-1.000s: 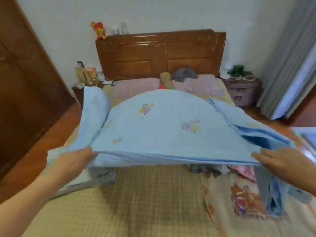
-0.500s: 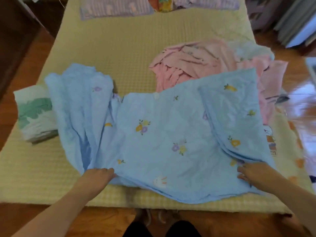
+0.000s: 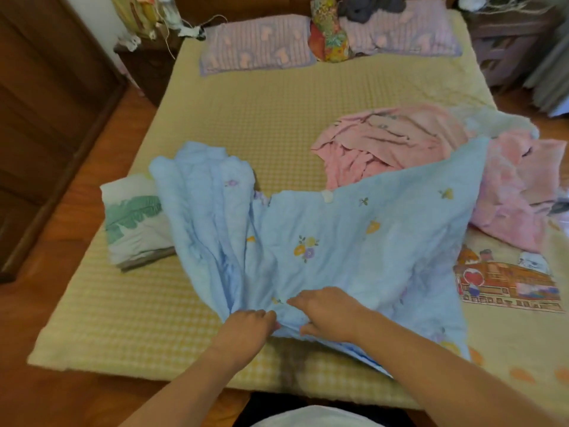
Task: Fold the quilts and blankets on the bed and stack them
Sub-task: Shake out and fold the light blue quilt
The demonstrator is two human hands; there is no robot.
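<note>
Right now the blue quilt point(image 3: 338, 241) lies spread on the near half of the bed point(image 3: 261, 118), close to the person, so both hands can reach its near edge. Its left side is bunched up in long folds, and its right side lies flatter and covers part of the pink blanket point(image 3: 415, 143). I think the two near corners are being brought together to fold the quilt in half.

A folded leaf blanket point(image 3: 135, 223) sits at the left edge of the bed, touching the quilt. It looks like the start of the stack, so the quilt may go there when it is folded.

The left hand point(image 3: 246, 329) has curled fingers and pinches the near edge of the quilt. The right hand point(image 3: 326, 312) is just beside it and grips the same edge, thumb under and fingers bent over the top
</note>
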